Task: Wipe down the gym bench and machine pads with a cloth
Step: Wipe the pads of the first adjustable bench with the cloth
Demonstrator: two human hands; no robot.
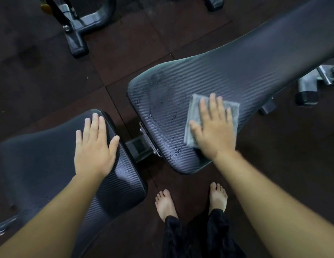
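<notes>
Head view shows my right hand [212,127] pressing flat, fingers straight, on the grey cloth [212,118] lying on the wet back pad [227,71]. My left hand [94,146] rests open-palmed on the seat pad [50,155].

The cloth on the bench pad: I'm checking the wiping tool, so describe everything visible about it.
The grey folded cloth is roughly rectangular and slightly blurred. It lies flat on the black ribbed bench back pad, near its wide end. The right hand presses on it with straight, spread fingers, covering its middle; its edges show. Droplets dot the pad to its left.
</notes>
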